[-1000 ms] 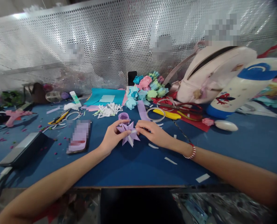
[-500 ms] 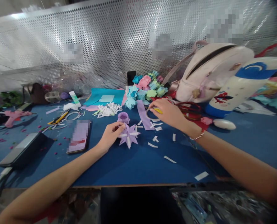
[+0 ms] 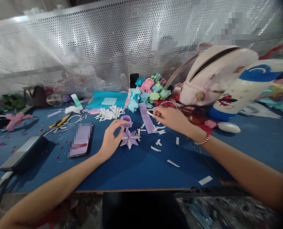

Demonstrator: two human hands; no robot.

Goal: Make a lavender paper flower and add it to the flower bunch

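Observation:
My left hand (image 3: 111, 136) has its fingers over the near rim of a small purple paper cup (image 3: 126, 118), with the thumb low at its side. Just below those fingers, a purple folded-paper star (image 3: 130, 140) with white strips on it lies on the blue table. Off to the right, my right hand (image 3: 166, 115) is closed on a roll of tape (image 3: 150, 113), tilted so that only part of its white ring shows. A flat purple paper strip (image 3: 147, 119) runs between the two hands. Several white paper scraps (image 3: 158, 142) are scattered nearby.
A phone (image 3: 80, 140), a power bank (image 3: 24, 152), a yellow cutter (image 3: 60, 121) and a pink glue gun (image 3: 18, 120) lie to the left. Crumpled paper flowers (image 3: 147, 89) are piled at the back. A backpack (image 3: 217, 73) and a large white-blue bottle (image 3: 241, 92) stand right.
My left hand has let go of the star and moved its fingers up to the purple cup. The tape roll has been lifted and tilted leftward in my right hand.

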